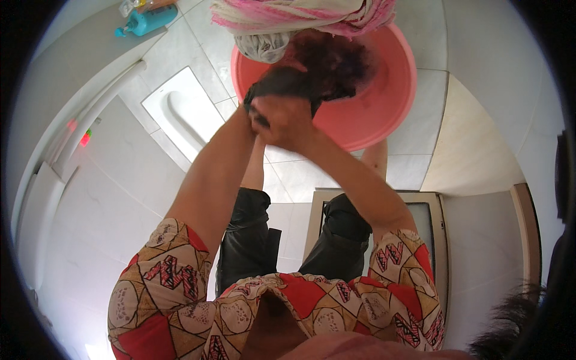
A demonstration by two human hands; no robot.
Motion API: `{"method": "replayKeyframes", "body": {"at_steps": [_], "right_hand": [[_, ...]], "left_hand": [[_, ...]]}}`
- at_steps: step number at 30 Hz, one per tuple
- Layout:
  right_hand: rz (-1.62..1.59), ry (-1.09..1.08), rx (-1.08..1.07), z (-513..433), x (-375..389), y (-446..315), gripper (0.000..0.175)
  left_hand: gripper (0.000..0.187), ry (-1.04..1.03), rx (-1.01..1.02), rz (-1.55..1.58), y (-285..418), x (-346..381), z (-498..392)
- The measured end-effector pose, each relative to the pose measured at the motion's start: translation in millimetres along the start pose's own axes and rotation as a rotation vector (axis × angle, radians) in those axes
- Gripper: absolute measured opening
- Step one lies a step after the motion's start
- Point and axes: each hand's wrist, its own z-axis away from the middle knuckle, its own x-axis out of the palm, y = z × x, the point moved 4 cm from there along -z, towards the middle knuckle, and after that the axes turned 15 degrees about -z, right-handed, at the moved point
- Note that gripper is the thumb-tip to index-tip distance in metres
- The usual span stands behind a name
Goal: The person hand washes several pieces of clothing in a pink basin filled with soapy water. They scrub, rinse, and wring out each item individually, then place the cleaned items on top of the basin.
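A pink plastic basin (400,90) is in front of me, with a heap of dark wet-looking cloth (333,67) in it. My right hand (283,123) grips part of a dark cloth (281,83) at the basin's near left rim, against my left wrist. The same cloth covers my left hand, so its fingers are hidden; only my left forearm (216,166) shows below it. A twisted pink and white cloth (310,15) hangs over the basin's far side. Beside it is a bunched pale grey cloth (263,47).
A white squat toilet pan (184,112) is set in the tiled floor to the left. A turquoise pump bottle (153,20) lies on a ledge at the upper left. A pale metal-framed door or panel (438,234) is behind my legs, with walls on both sides.
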Motion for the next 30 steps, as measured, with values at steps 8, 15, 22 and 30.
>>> {"method": "replayKeyframes", "body": {"at_steps": [8, 15, 22, 30], "right_hand": [[0.654, 0.184, 0.595, -31, -94, 135, 0.03], [1.027, 0.196, 0.35, 12, -75, 134, 0.04], [0.223, 0.045, 0.619, 3, -76, 218, 0.048], [-0.454, 0.316, 0.553, 40, -27, 5, 0.051]], "left_hand": [[0.039, 0.392, 0.016, -0.316, 6, -30, 45], [0.06, 0.527, -0.263, -0.579, 7, -31, 52], [0.056, 0.496, -0.219, -0.548, -11, -38, 56], [0.068, 0.033, -0.146, -0.059, -9, -23, 20]]}}
